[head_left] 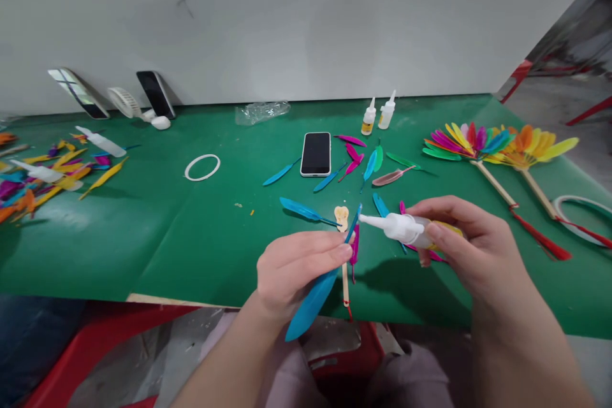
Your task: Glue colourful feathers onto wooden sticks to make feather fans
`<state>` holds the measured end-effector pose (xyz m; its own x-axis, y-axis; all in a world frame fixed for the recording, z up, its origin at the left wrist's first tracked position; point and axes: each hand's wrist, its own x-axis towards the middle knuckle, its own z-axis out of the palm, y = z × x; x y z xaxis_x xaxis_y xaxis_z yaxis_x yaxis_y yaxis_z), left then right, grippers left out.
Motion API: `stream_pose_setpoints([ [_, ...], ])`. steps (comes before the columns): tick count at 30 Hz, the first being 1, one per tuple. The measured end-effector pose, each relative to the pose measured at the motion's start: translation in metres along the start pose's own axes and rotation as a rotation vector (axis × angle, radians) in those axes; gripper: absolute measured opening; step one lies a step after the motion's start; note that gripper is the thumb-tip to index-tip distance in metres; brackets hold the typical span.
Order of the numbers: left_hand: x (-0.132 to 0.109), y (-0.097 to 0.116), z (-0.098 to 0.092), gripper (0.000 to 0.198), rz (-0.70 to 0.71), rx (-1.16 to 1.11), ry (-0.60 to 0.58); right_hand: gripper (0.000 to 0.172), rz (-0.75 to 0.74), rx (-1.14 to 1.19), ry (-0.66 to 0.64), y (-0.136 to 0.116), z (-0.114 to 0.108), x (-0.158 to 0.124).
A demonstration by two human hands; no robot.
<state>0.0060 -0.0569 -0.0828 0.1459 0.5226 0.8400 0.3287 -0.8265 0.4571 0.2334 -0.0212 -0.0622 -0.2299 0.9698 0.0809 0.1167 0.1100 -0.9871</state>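
Note:
Between the fingers of my left hand (301, 268) is a blue feather (313, 306), its quill end pointing up and away from me. My right hand (463, 248) grips a glue bottle (406, 229) tipped on its side, with the nozzle at the quill. Just beyond my left hand lies a wooden fan handle (341, 217) with a rounded head, partly hidden by that hand. Another blue feather (303, 209) rests with its quill on that head. A magenta feather (354, 252) lies beside the handle.
Loose feathers surround a phone (316, 154). Two glue bottles (368, 117) stand at the back. Finished feather fans (478, 143) lie right, near a ring (581, 220). Another white ring (203, 167) lies left, with a feather pile (48, 182) farther left and a small fan (125, 103) behind.

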Motion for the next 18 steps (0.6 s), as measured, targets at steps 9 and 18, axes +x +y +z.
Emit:
stream_pose_setpoints([
  [9,0.003,0.005,-0.001,0.024,-0.095,-0.046,0.035,0.028,0.075,-0.489,0.061,0.01,-0.004,0.011],
  [18,-0.01,-0.002,0.002,0.032,-0.222,-0.157,0.135,0.052,0.112,0.092,0.507,0.04,-0.02,0.032],
])
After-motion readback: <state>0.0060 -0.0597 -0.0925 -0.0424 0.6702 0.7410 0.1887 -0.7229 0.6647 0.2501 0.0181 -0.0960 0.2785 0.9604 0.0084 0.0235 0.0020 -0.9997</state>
